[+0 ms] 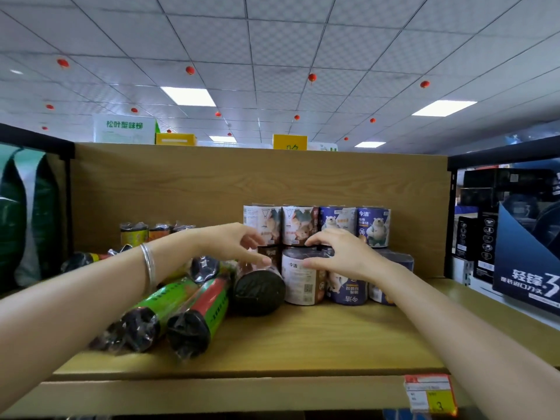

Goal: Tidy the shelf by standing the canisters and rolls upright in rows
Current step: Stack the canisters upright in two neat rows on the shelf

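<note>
Reaching into the shelf [303, 338], both hands hover with fingers spread, gripping nothing: right hand [342, 256] over an upright white-labelled canister [298, 280], left hand [239, 242] above a toppled dark roll [257, 291], likely next for standing.

On the wooden shelf [303, 338], the white-labelled canister [300, 283] stands upright; the right hand [339, 253] rests open-fingered on its top, the left hand [239, 244] just left of it, above a toppled dark roll [257, 291]. Green rolls [181, 310] lie farther left.
</note>
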`<state>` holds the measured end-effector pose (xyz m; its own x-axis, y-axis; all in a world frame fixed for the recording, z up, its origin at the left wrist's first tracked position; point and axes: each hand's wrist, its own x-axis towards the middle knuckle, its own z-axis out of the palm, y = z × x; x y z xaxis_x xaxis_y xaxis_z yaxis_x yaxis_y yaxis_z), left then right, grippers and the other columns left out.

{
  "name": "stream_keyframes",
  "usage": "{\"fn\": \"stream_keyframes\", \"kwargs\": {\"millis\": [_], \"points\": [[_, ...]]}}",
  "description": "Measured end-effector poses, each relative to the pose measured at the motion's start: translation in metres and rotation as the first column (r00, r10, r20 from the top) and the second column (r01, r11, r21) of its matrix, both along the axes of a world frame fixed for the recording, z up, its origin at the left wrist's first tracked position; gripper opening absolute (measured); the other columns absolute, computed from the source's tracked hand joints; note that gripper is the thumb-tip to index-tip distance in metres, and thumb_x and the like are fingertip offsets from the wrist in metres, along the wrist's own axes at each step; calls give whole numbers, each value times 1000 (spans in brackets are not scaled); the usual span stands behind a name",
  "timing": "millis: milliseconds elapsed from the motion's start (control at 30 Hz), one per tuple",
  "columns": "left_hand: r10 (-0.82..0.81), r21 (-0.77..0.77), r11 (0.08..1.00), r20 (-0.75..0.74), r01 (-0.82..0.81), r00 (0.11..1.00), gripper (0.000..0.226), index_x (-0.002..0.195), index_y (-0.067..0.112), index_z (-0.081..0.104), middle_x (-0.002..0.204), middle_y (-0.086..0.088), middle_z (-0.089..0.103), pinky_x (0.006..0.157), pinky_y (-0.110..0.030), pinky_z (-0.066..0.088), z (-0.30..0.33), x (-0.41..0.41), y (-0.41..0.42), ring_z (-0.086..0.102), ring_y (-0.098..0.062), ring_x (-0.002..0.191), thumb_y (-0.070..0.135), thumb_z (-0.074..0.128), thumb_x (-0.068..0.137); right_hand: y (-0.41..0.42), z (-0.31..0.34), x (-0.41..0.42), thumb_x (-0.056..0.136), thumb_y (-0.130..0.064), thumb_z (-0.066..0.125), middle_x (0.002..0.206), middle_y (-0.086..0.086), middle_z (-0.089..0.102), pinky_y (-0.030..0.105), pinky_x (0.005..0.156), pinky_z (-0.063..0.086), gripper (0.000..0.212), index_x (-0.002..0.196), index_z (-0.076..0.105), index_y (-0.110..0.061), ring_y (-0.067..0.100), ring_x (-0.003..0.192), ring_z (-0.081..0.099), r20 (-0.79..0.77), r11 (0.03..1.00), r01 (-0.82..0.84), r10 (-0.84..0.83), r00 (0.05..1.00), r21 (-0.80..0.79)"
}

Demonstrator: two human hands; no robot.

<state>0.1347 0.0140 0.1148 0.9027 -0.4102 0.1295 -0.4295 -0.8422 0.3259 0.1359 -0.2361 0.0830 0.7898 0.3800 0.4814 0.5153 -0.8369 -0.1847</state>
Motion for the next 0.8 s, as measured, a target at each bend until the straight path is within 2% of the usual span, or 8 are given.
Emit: {"fn": "stream_keyframes", "kwargs": {"millis": [100, 167, 233, 300, 433, 533, 600, 800], "points": [[67, 66, 996, -23, -65, 998, 85, 140, 19, 43, 136, 2, 54, 107, -31, 38, -4, -1, 5, 52, -14, 121, 67, 60, 72, 11, 0, 4, 77, -58, 63, 124, -4, 56, 40, 98, 44, 54, 123, 56, -31, 15, 117, 49, -32, 999, -18, 16, 999, -40], [86, 134, 988, -30, -81, 996, 82, 135, 19, 50, 131, 3, 56, 104, -32, 40, -4, -1, 0, 52, -16, 119, 71, 55, 73, 15, -3, 7, 75, -55, 66, 122, -4, 55, 40, 96, 45, 53, 122, 56, -32, 15, 114, 50, -48, 997, -12, 9, 999, -71], [81, 150, 986, -29, -76, 996, 71, 118, 21, 63, 116, 5, 63, 94, -32, 46, -4, -1, -5, 57, -16, 107, 74, 54, 71, 18, -4, 8, 75, -48, 70, 121, -4, 53, 37, 95, 45, 52, 122, 55, -31, 14, 113, 50, -48, 997, -12, 9, 999, -71], [59, 100, 993, -1, -58, 998, 63, 108, 20, 65, 102, 5, 64, 81, -27, 48, -3, 0, -8, 59, -14, 95, 70, 62, 69, 17, -4, 9, 75, -45, 72, 120, -4, 53, 34, 93, 45, 51, 121, 56, -30, 13, 111, 50, -45, 998, -19, 17, 999, -53], [2, -3, 1000, 199, -1, 980, 52, 100, 27, 55, 99, 10, 57, 73, -27, 46, -2, 1, -6, 55, -12, 90, 53, 80, 62, 13, -5, 9, 75, -44, 72, 120, -5, 53, 33, 93, 45, 51, 121, 56, -30, 12, 111, 49, -58, 999, -30, 28, 998, -37], [-67, 195, 981, 397, -13, 915, 45, 84, 27, 48, 85, 12, 52, 66, -30, 44, -12, 3, -9, 50, -12, 80, 50, 80, 63, 14, -6, 10, 75, -44, 72, 121, -4, 53, 35, 95, 45, 51, 121, 56, -31, 13, 112, 49, -53, 999, -31, 30, 998, -32], [-104, 249, 969, 418, -4, 903, 44, 82, 26, 46, 80, 12, 49, 61, -28, 40, -18, 4, -13, 46, -12, 76, 48, 80, 63, 15, -6, 9, 75, -44, 72, 122, -4, 53, 35, 95, 44, 51, 122, 55, -31, 13, 113, 49, -51, 999, -31, 29, 998, -27], [-108, 226, 973, 250, 51, 962, 52, 108, 24, 54, 110, 7, 56, 86, -33, 50, -6, 1, -14, 53, -13, 101, 33, 83, 66, 8, -5, 4, 70, -44, 76, 135, -7, 48, 41, 103, 40, 66, 130, 49, -34, 14, 125, 44, -38, 995, 3, -7, 999, -103]]}}
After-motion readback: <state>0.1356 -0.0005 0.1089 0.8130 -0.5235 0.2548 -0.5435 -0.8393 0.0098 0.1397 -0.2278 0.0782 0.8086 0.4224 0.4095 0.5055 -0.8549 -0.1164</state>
